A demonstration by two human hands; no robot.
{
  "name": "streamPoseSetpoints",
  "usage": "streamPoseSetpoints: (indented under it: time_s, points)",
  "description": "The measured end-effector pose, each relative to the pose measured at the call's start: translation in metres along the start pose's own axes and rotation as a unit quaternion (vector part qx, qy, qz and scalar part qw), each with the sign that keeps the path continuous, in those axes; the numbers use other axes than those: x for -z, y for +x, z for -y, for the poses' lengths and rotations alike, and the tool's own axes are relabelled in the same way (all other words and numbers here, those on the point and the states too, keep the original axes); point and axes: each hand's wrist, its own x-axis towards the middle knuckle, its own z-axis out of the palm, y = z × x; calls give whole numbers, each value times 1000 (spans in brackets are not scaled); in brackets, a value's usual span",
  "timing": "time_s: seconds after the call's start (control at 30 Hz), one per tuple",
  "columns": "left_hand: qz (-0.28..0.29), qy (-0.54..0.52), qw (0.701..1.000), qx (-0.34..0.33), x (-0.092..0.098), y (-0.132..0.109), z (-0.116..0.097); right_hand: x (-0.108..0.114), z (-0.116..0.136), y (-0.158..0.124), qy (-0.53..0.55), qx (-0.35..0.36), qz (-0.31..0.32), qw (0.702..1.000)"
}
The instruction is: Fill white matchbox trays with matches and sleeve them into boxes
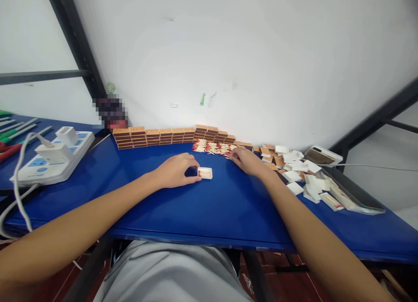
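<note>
Between the thumb and fingers of my left hand (pixel 178 170) is the left end of a small white matchbox tray (pixel 209 173), resting on the blue table with matches lying in it. My right hand (pixel 246 159) is at the right end of a heap of loose red-tipped matches (pixel 212 147). Its fingers are curled together and touch the heap; whatever is between the fingertips is hidden. Behind the heap, stacked matchboxes (pixel 165 136) form a long row against the wall.
White trays and matchbox sleeves (pixel 294 164) lie in a jumble at right, beside a phone (pixel 323 156) with a cable and a dark tray (pixel 355 191). A power strip (pixel 55 162) with chargers and cables sits at left, near tools with red and green handles (pixel 9 147).
</note>
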Motion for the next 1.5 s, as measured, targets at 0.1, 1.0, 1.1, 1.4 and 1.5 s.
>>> streamPoseSetpoints:
  time_s: [0.1, 1.0, 1.1, 1.4, 1.5]
  points:
    - [0, 2, 1000, 0, 0, 0, 0, 0, 3, 0, -3, -1, 2, 1000]
    - [-14, 8, 1000, -7, -3, 0, 2, 3, 95, -16, 50, 117, -29, 991]
    - [-13, 4, 1000, -3, -1, 0, 1, 7, 62, -10, 14, 65, -54, 996]
    - [4, -4, 1000, 8, 1, -1, -1, 4, -10, -4, -62, -38, -30, 997]
    - [1, -5, 1000, 5, 1, -2, -1, 4, -12, -3, -60, -34, -25, 997]
